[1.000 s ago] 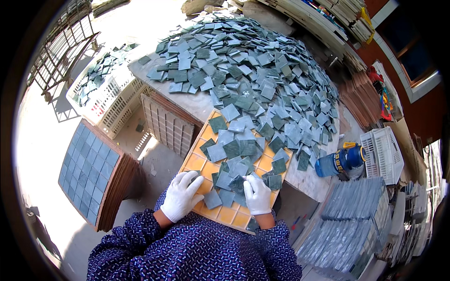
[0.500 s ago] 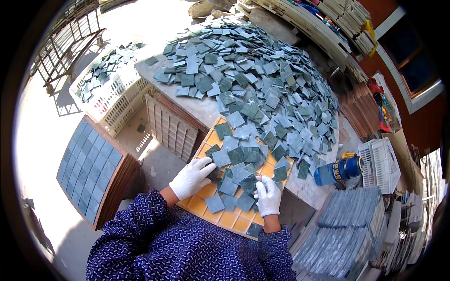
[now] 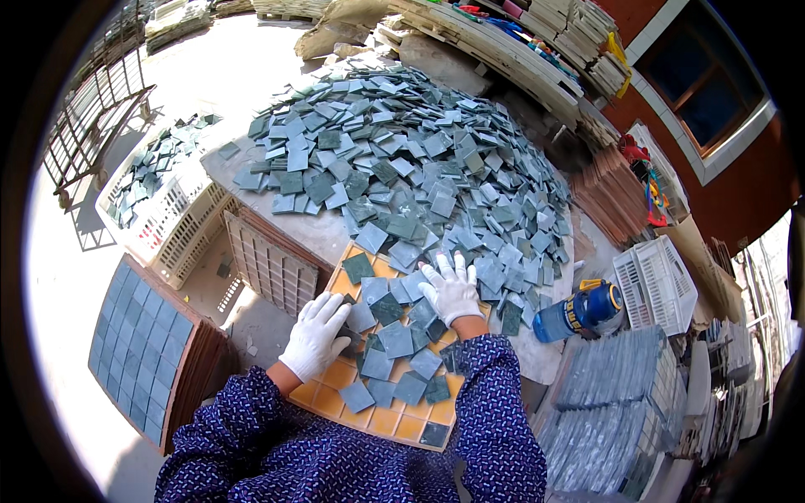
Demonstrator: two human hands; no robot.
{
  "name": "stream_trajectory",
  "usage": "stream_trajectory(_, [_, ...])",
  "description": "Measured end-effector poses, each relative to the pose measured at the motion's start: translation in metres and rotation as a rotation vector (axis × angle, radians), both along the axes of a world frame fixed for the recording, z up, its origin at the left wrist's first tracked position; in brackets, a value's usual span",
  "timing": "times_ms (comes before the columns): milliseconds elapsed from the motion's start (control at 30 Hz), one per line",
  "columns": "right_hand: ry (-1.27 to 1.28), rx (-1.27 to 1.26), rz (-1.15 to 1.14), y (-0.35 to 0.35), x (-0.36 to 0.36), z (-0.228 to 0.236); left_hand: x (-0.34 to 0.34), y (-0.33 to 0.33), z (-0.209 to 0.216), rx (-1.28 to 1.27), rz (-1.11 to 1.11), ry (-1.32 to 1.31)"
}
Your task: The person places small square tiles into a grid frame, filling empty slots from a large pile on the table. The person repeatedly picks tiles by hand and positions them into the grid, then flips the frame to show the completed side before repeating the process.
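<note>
- Two dark blue patterned sleeves (image 3: 499, 402) are seen at the lower edge.
- A yellow-orange gridded tray (image 3: 331, 402) is placed just beyond the body; its near right corner cell is filled by a dark tile (image 3: 433, 433).
- Loose grey-green tiles (image 3: 377, 365) are scattered over the tray, some overlapped.
- The left hand (image 3: 314, 337), white-gloved, is held at the tray's left edge, fingers stretched out side by side, beside tiles.
- The right hand (image 3: 453, 289), also gloved, is laid palm down on tiles around the tray's far end, fingers spread.
- To the left, a stack of boards (image 3: 138, 352) is topped by tiles set in rows.
- To the right, a blue bottle (image 3: 579, 312) is stood on the table (image 3: 545, 356).
- Beyond the hands, a large tile pile (image 3: 419, 159) is heaped.
- Farther left, a white crate (image 3: 189, 239) is filled with tiles.
</note>
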State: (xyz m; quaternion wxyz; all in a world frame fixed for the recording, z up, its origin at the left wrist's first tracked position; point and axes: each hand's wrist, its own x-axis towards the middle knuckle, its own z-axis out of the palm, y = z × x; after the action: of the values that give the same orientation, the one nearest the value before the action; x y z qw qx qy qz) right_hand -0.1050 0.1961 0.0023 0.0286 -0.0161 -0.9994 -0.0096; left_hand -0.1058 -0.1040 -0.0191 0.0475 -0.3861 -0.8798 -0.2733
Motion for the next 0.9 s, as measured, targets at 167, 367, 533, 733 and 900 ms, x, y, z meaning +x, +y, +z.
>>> stream_trajectory(167, [0.225,-0.058,-0.039,0.033,0.021,0.01,0.013,-0.007,-0.003,0.016,-0.024,-0.004])
stream_trajectory(367, [0.259,-0.343,-0.117,-0.014,0.07,-0.018,0.036,0.022,-0.001,-0.012,-0.25,-0.067])
stream_trajectory(533, [0.104,-0.598,-0.318,-0.036,0.062,0.005,0.038,0.022,-0.013,-0.033,-0.229,-0.033])
stream_trajectory(733, [0.086,-0.591,-0.195,-0.039,0.061,0.01,0.035,0.023,-0.007,0.009,-0.247,-0.065])
stream_trajectory(900, [0.197,-0.586,0.336,-0.07,0.099,0.023,0.035,0.021,-0.014,0.059,-0.253,-0.099])
